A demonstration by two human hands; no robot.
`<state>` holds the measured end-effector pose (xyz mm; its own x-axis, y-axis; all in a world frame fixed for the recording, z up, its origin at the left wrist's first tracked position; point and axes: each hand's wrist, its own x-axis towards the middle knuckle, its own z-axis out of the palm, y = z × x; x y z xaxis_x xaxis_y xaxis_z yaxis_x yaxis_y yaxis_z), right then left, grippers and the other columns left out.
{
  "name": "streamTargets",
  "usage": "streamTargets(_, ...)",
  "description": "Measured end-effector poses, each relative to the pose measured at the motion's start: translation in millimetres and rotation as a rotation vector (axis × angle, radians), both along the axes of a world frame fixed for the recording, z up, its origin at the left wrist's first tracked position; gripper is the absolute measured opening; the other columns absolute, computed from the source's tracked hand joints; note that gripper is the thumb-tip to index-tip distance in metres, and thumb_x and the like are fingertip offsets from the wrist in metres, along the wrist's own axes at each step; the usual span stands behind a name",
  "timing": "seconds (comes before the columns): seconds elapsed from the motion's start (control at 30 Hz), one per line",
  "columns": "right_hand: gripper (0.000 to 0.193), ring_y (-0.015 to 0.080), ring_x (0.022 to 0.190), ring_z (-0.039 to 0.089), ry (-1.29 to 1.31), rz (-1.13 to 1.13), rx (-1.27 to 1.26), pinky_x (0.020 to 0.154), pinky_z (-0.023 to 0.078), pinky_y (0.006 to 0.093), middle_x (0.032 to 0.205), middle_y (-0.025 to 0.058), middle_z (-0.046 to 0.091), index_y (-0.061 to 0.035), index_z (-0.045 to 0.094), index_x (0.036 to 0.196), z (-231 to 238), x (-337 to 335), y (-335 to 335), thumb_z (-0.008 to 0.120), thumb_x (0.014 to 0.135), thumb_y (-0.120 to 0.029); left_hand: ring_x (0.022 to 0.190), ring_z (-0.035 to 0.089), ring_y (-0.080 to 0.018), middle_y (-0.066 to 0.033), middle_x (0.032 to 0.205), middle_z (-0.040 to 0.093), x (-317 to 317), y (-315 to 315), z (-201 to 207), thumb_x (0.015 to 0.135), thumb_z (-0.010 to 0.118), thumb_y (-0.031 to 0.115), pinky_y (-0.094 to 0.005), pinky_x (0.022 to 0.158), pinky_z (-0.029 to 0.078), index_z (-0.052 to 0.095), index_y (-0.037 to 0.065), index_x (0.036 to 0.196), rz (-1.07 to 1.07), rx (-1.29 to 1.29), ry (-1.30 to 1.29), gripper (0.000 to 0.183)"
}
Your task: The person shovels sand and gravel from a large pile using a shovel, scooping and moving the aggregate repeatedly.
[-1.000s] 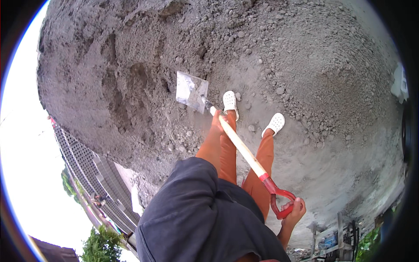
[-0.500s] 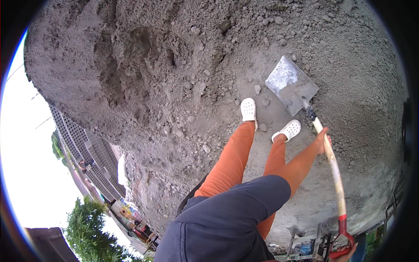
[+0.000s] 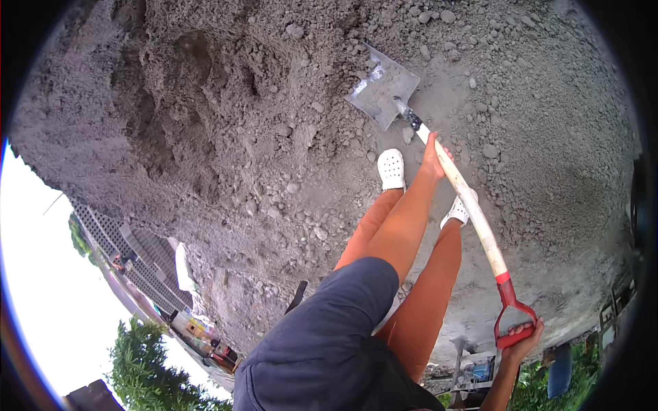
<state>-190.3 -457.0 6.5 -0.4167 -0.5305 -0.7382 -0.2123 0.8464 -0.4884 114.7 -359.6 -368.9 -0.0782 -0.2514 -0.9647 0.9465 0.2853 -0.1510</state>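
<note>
My two hands hold a shovel point(image 3: 480, 225) with a pale wooden shaft, a square metal blade point(image 3: 394, 81) and a red D-shaped grip. Low on the shaft, not far from the blade, the fingers of my left hand point(image 3: 433, 161) are wrapped round the wood. At the shaft's other end my right hand point(image 3: 526, 339) is closed on the red grip. The blade lies at the foot of a grey heap of sand and gravel point(image 3: 226, 123), its face dusted grey. My feet, in white clogs point(image 3: 391, 170), stand close to the blade and under the shaft.
Loose stones point(image 3: 319, 233) are strewn over the sandy ground. A second slope of gravel point(image 3: 569, 151) rises to the right. Stacked grey perforated blocks point(image 3: 113, 236) and a leafy tree point(image 3: 147, 363) stand at the left. Metal framework point(image 3: 473, 366) is at the lower edge.
The shovel blade has shifted left and farther away, toward the heap. Both hands went along with it, and the red grip has come up farther into view.
</note>
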Motion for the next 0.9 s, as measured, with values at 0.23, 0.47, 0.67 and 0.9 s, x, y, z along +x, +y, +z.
streamTargets(0.23, 0.039, 0.0155, 0.057, 0.049, -0.095, 0.557, -0.297, 0.055, 0.042, 0.0304, 0.058, 0.0059, 0.049, -0.0032, 0.045, 0.070, 35, -65, 79, 0.047, 0.088, -0.038, 0.045, 0.040, -0.0103, 0.0039, 0.053, 0.039, 1, 37, 60, 0.076, 0.056, 0.048, -0.0251, 0.045, 0.036, 0.043, 0.014, 0.064, 0.152, -0.196, 0.013, 0.038)
streamTargets(0.47, 0.041, 0.0250, 0.063, 0.053, -0.193, 0.767, -0.655, 0.065, 0.047, 0.0398, 0.069, 0.0129, 0.053, 0.0004, 0.047, 0.077, 49, -118, 55, 0.051, 0.083, -0.040, 0.045, 0.037, -0.0060, 0.0051, 0.054, 0.038, -2, 46, 189, 0.073, 0.065, 0.036, -0.0216, 0.046, 0.034, 0.046, 0.010, 0.075, 0.464, -0.611, -0.300, 0.033)
streamTargets(0.67, 0.039, 0.0228, 0.056, 0.052, -0.375, 0.656, -0.734, 0.060, 0.047, 0.0370, 0.064, 0.0116, 0.052, 0.0012, 0.049, 0.075, 43, -118, 47, 0.051, 0.084, -0.037, 0.050, 0.040, -0.0072, 0.0042, 0.058, 0.040, 16, 95, 249, 0.071, 0.067, 0.034, -0.0230, 0.051, 0.037, 0.047, 0.006, 0.084, 0.485, -0.718, -0.425, 0.037)
streamTargets(0.9, 0.046, 0.0163, 0.055, 0.048, -0.216, 0.069, -0.064, 0.051, 0.038, 0.0278, 0.059, 0.0068, 0.050, -0.0029, 0.050, 0.069, 54, -216, 55, 0.040, 0.085, -0.045, 0.049, 0.041, -0.0098, 0.0032, 0.057, 0.042, -40, 74, 190, 0.074, 0.060, 0.044, -0.0235, 0.048, 0.040, 0.048, 0.012, 0.065, 0.314, -0.344, -0.209, 0.036)
